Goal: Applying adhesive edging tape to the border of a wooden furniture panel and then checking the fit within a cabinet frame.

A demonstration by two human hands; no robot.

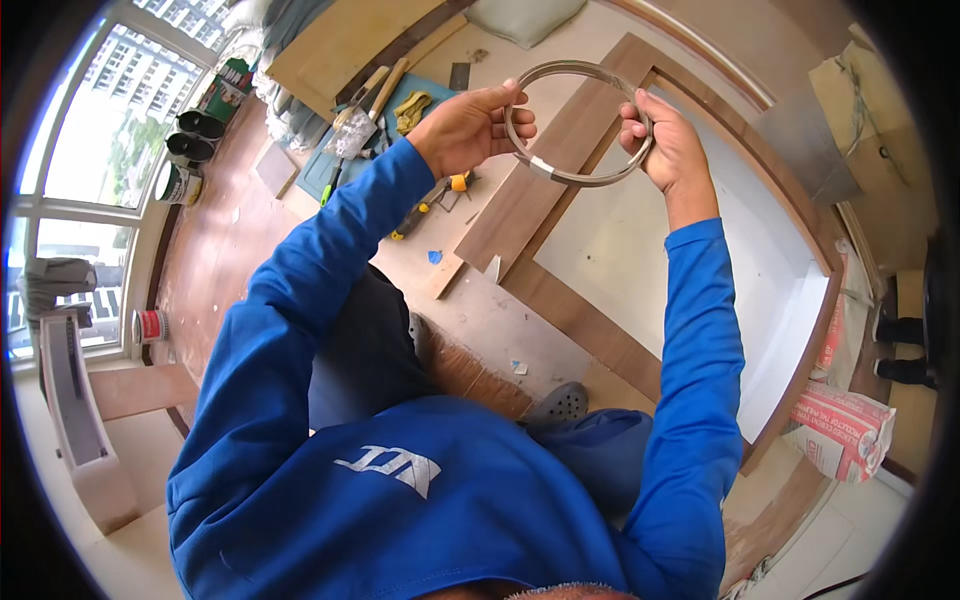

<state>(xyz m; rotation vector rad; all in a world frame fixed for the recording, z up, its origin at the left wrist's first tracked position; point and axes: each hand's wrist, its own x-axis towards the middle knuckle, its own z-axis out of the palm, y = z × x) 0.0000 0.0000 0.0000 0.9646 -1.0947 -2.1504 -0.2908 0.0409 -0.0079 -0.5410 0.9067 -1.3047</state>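
I hold up a round coil [597,181] of thin grey-brown strip, which looks like edge banding, with a white tape band at its near side. At the coil's left side, my left hand [468,128] has its thumb and curled fingers around the strip. The fingers of my right hand [674,150] are closed on the opposite side. Below and beyond the coil lies a wood-faced cabinet frame [545,190] with a white inner panel [620,260]. A yellow-and-black hand tool [410,221] rests on the floor below my left wrist.
Left of my arm, a yellow glove [411,112] and a green-handled tool [329,188] lie on a blue-green sheet. Several cans [190,147] stand by the windows. A red-and-white sack [845,432] lies at right, near another person's legs [906,350]. A cushion-like bag [522,18] is at the far side.
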